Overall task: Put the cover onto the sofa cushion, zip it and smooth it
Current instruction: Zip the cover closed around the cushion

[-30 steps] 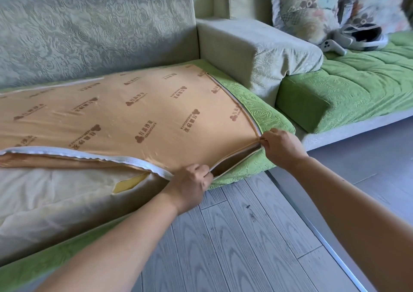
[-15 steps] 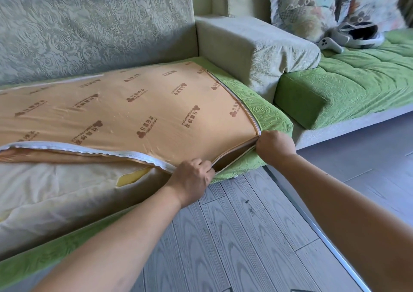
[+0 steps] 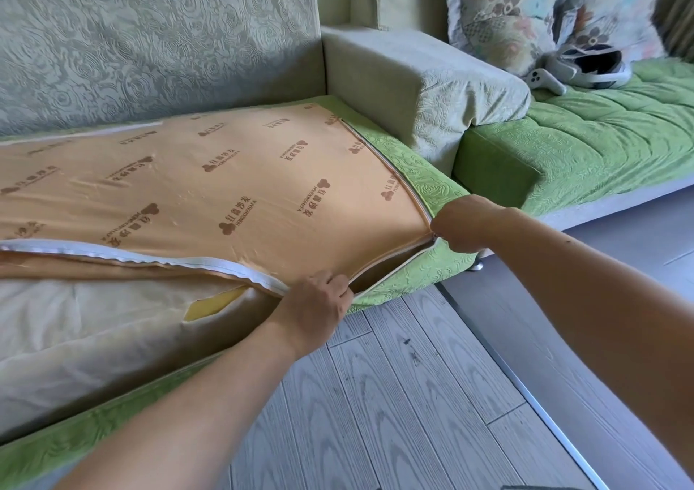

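Cream lining over yellow foam marks the one sofa cushion (image 3: pixel 94 332), lying on the sofa (image 3: pixel 150 39) at the left and poking out of the one cover (image 3: pixel 225 189), orange inside and green outside, whose single zip (image 3: pixel 150 260) gapes along the front; the left hand (image 3: pixel 319 302) curls round the zip's upper edge; the right hand (image 3: pixel 462 223), fisted, pinches the cover's front corner. Beyond sit one floral pillow (image 3: pixel 525 12), one headset (image 3: pixel 593 65) and one controller (image 3: pixel 544 80).

The grey-green sofa (image 3: pixel 150 46) fills the upper frame, standing on plank floor (image 3: pixel 413 395). The cushion (image 3: pixel 75 332) lies at left; floral pillow (image 3: pixel 525 9), headset (image 3: pixel 593 65) and controller (image 3: pixel 544 80) upper right.
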